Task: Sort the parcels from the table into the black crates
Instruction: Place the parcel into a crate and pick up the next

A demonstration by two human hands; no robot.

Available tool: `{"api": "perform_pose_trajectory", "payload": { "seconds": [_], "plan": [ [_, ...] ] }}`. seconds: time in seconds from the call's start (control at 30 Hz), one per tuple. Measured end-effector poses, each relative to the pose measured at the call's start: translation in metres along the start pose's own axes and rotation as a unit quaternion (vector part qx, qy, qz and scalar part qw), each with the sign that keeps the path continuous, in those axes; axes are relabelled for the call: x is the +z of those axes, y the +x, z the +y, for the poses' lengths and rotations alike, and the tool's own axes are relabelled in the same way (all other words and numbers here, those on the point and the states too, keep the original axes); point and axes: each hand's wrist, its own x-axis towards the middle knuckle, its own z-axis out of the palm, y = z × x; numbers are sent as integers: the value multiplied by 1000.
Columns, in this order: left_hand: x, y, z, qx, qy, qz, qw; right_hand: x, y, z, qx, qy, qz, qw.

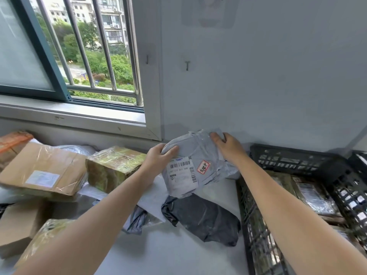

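I hold a light grey plastic parcel (195, 155) with a barcode label and a red-edged sticker above the white table (178, 253), close to the wall. My left hand (158, 157) grips its upper left corner. My right hand (228, 148) grips its upper right edge. A dark grey bag parcel (204, 219) lies on the table just below it. A black crate (256, 235) stands at the right, with several taped parcels (309, 195) inside.
Cardboard boxes lie at the left: a flat one (43, 171), a tape-wrapped one (113, 167) and others (17, 225) near the front. A second black crate (359, 159) shows at the far right. A barred window (89, 56) is behind.
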Motion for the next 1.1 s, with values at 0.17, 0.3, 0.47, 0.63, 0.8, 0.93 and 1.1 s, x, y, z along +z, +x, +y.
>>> {"api": "perform_pose_trajectory", "payload": {
  "seconds": [0.17, 0.3, 0.47, 0.63, 0.8, 0.93, 1.1],
  "plan": [
    [-20, -9, 4, -1, -147, -39, 988, 0, -2, -21, 25, 59, 82, 995],
    [-35, -21, -7, 42, -213, -90, 972, 9, -10, -36, -17, 49, 89, 995],
    [-57, -24, -11, 74, -228, -56, 969, 26, -38, -56, -86, 33, 58, 994],
    [-78, -32, -10, 94, -248, -120, 957, 25, -54, -69, -105, -3, 68, 992],
    [-88, -36, -9, 96, -260, -139, 951, 24, -58, -81, -116, -20, 91, 989],
    [-93, -38, -10, 96, -264, -143, 949, 26, -60, -85, -117, -23, 99, 988],
    [-98, -39, -11, 89, -266, -151, 948, 28, -63, -87, -116, -27, 101, 988]
  ]
}}
